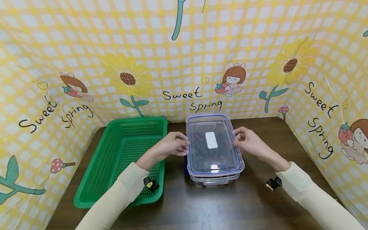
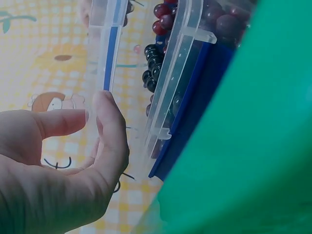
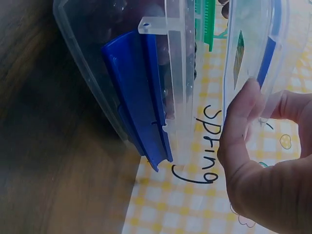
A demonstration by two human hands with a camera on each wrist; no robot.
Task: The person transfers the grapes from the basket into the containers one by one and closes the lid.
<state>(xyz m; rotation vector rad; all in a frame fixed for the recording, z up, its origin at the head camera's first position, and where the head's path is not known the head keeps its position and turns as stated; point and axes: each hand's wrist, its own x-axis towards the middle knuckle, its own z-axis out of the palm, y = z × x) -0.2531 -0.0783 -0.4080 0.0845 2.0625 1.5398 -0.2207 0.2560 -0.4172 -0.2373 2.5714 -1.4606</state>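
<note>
A clear plastic lid (image 1: pixel 198 127) with a blue seal and a white label (image 1: pixel 211 140) is held flat above a clear food container (image 1: pixel 214 181). My left hand (image 1: pixel 174 145) pinches the lid's left edge between thumb and fingers. On the opposite edge, my right hand (image 1: pixel 250 142) pinches the lid in the same way. Both wrist views show a gap between lid and container. Glossy dark red and black balls (image 2: pixel 155 63) fill the container; their kind is unclear. Blue side clips (image 3: pixel 141 92) hang folded down along its walls.
A green perforated plastic basket (image 1: pixel 138 120) stands left of the container, beneath my left forearm. Both sit on a dark wooden table (image 1: pixel 258 201). Yellow checked cloth (image 1: pixel 178 70) rises behind and at both sides.
</note>
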